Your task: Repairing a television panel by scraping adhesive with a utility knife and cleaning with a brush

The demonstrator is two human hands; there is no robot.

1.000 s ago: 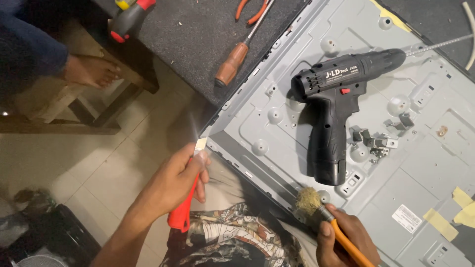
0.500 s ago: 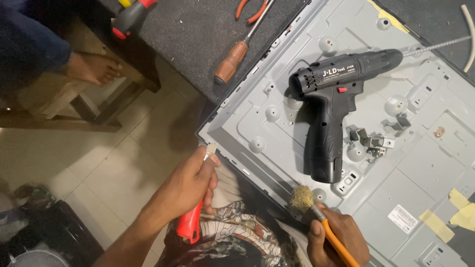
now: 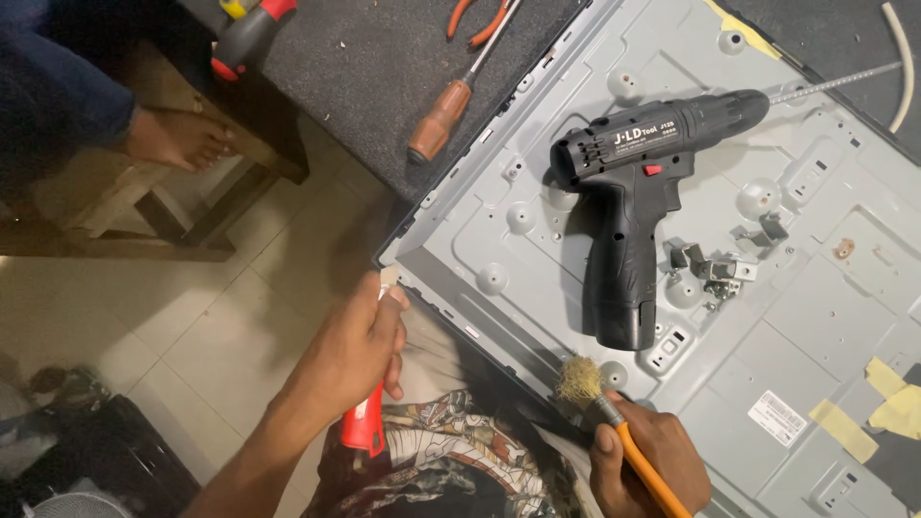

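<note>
Gripping a red tool [image 3: 365,427] in your left hand [image 3: 350,350], bottom center; right hand [image 3: 648,460] clutches a brush [image 3: 614,422] beside the drill [image 3: 638,206].

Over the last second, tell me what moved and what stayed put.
The left hand, gripping the red-handled tool, dropped lower and nearer the panel's corner. The right hand keeps the orange-handled brush at the metal panel edge. The black drill and brown-handled screwdriver stayed put.
</note>
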